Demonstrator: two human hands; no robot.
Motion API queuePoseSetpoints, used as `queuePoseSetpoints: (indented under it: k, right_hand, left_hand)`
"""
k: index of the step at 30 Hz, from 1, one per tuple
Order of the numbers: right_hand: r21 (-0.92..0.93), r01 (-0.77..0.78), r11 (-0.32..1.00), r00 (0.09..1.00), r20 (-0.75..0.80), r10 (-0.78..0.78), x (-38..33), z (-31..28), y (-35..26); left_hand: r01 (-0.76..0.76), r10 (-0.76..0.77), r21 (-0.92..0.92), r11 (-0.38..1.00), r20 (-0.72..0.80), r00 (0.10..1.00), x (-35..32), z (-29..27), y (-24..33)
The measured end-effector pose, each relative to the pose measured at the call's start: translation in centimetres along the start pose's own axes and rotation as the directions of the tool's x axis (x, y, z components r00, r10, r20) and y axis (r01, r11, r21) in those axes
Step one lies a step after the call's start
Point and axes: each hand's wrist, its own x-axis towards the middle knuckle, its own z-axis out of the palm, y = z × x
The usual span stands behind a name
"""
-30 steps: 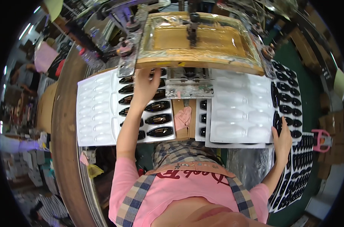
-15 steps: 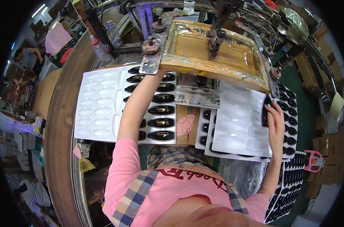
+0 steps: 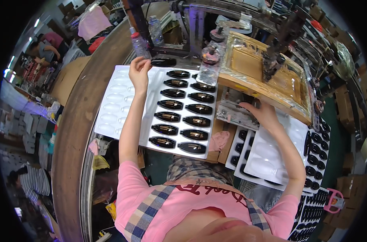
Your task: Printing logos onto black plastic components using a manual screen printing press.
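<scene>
My left hand (image 3: 139, 75) is raised over the far edge of the white moulded tray (image 3: 152, 101), its fingers pinched at the left end of a glossy black oval shell (image 3: 164, 62). Two columns of similar black shells (image 3: 170, 104), most with gold print, lie in that tray's right half. My right hand (image 3: 268, 117) reaches beneath the wooden-framed printing screen (image 3: 248, 89), at the metal fixture (image 3: 236, 113). Its thumb shows, but the frame hides most fingertips and anything they hold.
A second white tray (image 3: 268, 159) lies under my right forearm, over trays of black shells. A pink cloth (image 3: 220, 141) rests between the trays. Bottles (image 3: 140, 44) stand at the back left. The screen's metal arm (image 3: 274, 60) hangs above it.
My left hand has come out from under the screen and swung left with a black shell. My right hand, which held a black shell, has moved left to the fixture. The view has shifted.
</scene>
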Motion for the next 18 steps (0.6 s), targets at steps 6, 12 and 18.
queuePoseSetpoints:
  k: [6, 12, 18]
  right_hand:
    - [-0.176, 0.211, 0.961, 0.966, -0.113, -0.233, -1.9, -0.4, 0.1]
    - [-0.107, -0.053, 0.993, 0.985, -0.172, 0.034, -7.7, -4.6, 2.1]
    - [-0.193, -0.164, 0.967, 0.929, -0.361, 0.085, -12.8, -7.5, 4.1]
  left_hand:
    - [-0.186, 0.239, 0.406, 0.895, -0.084, 0.967, -2.7, -2.4, -4.1]
    - [-0.164, 0.193, 0.472, 0.866, -0.013, 0.981, -4.7, -3.2, -6.8]
    - [-0.150, 0.111, 0.601, 0.785, 0.101, 0.989, -6.5, -3.7, -7.1]
